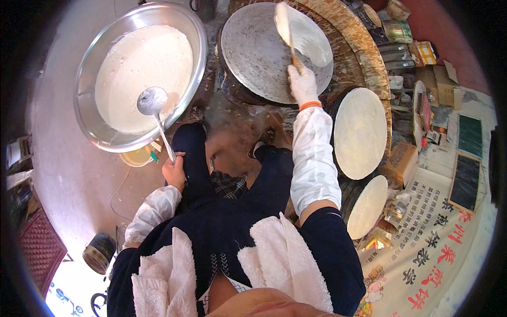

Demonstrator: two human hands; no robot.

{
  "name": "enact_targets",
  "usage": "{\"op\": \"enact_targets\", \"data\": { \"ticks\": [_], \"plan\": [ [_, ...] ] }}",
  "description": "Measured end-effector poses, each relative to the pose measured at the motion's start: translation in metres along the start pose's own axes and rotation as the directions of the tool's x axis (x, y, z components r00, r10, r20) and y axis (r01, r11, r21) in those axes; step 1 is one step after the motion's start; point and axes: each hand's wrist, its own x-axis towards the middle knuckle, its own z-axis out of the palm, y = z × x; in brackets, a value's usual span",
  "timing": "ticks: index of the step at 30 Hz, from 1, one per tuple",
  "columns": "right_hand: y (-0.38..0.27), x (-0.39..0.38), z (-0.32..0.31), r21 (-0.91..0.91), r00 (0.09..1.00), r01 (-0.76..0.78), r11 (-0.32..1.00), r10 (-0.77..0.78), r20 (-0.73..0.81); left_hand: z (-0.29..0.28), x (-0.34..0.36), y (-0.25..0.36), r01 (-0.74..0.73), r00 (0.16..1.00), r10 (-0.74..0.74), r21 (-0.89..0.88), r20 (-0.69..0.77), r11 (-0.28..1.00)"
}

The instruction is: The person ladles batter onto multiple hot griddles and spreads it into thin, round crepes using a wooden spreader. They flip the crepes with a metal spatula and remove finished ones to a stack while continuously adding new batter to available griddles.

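R grip (pixel 303 84) is wrapped round the handle of the spreader (pixel 283 25), w/ blade at the far side of the griddle (pixel 248 53), by the pale smear (pixel 312 45); L grip (pixel 173 170) is clenched on the ladle (pixel 152 100), bowl over batter (pixel 142 63) in the basin (pixel 86 95). From my end, main risks: too much R pressure might tear the smear; careless L tilt could drip batter, esp. past the rim.
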Motion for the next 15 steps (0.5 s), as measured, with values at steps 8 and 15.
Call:
{"op": "enact_targets", "data": {
  "ticks": [8,15],
  "plan": [
    [0.003,-0.007,-0.046,-0.262,0.968,0.145,0.954,-0.192,-0.163,-0.001,-0.002,-0.005,-0.014,0.999,0.016,0.027,-0.047,1.000],
    [-0.004,0.039,-0.059,0.051,0.941,-0.210,0.976,0.187,0.283,-0.013,-0.005,-0.010,0.028,0.997,-0.019,0.114,-0.079,0.993]
  ]
}}
